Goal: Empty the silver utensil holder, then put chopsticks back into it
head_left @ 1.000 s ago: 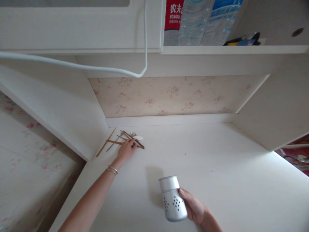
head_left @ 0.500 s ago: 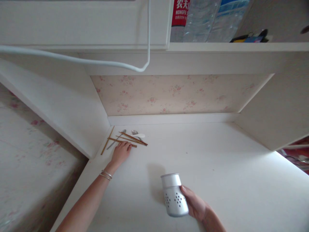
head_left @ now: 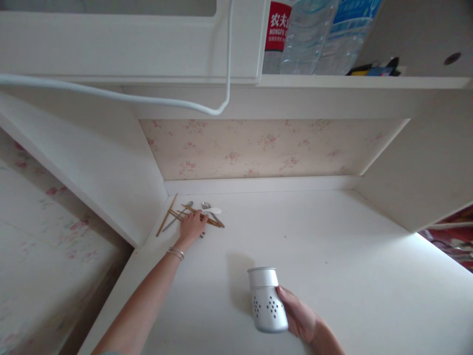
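My left hand point(head_left: 192, 226) reaches to the far left of the white tabletop, its fingers curled down over wooden chopsticks point(head_left: 212, 222). Chopstick ends stick out on both sides of it. Another chopstick point(head_left: 166, 215) lies apart to the left, beside a metal spoon point(head_left: 189, 204). A white spoon point(head_left: 212, 210) and a second metal spoon point(head_left: 205, 204) lie just beyond my fingers. In the near middle, my right hand point(head_left: 301, 315) is closed around the side of a silver metal utensil holder point(head_left: 269, 301) with punched holes, held upright with a slight tilt.
White panels point(head_left: 111, 158) bound the tabletop point(head_left: 295, 231) at left and right. A shelf point(head_left: 351, 83) overhead carries plastic water bottles point(head_left: 306, 39). A white cable point(head_left: 166, 101) hangs across the upper left, in front of the cabinet.
My left hand has moved slightly right and farther in, gathering chopsticks together under its fingers. My right hand and the utensil holder stay nearly still. The view has tilted up a little.
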Available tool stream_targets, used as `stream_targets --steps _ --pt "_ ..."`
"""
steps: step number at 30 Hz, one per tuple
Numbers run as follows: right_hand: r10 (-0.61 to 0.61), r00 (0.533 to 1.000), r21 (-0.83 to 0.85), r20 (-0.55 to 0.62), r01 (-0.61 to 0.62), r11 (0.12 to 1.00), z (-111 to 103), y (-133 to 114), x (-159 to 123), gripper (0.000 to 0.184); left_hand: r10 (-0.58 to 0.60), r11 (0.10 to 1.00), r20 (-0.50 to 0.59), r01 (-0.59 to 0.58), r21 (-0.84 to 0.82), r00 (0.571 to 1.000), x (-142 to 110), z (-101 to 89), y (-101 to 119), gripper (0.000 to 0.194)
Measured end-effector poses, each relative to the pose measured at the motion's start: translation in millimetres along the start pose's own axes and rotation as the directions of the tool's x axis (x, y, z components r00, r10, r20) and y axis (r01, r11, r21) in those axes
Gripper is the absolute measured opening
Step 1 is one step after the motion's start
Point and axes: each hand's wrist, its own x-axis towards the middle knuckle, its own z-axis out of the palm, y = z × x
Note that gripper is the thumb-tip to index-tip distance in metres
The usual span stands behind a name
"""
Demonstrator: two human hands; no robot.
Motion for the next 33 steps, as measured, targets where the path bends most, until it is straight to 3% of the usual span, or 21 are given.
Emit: stream_targets --steps 4,9,17,23,29,33 --pt "-0.016 1.0 -0.002 -0.025 0.016 1.0 0 1 0 0.046 -0.085 0.996 0.086 0.087 -0.016 0.993 24 6.3 9 0.039" --pt "-0.027 0.999 0.002 -0.027 0.027 1.0 -3 3 1 0.042 -0.092 0.993 0.169 0.104 -0.063 0.981 38 8.9 11 0.027" --pt "-0.021 0.999 0.008 0.044 0.021 1.0 -2 0 2 0.045 -0.001 0.998 0.095 0.007 -0.06 0.996 26 -3.1 4 0.038" --pt "-0.034 0.997 -0.005 0.074 0.034 0.999 -1 0 3 0.045 0.026 0.999 0.019 -0.027 0.019 0.999 18 -13.6 -21 0.036" --pt "-0.023 0.997 -0.016 0.079 0.024 1.0 4 -3 3 0.048 0.086 0.996 0.043 -0.088 0.026 0.995 9 -17.0 -60 0.039" --pt "-0.009 0.997 -0.028 0.078 0.012 1.0 3 -4 2 0.051 0.091 0.996 0.041 -0.091 -0.002 0.995 8 -15.1 -68 0.039"
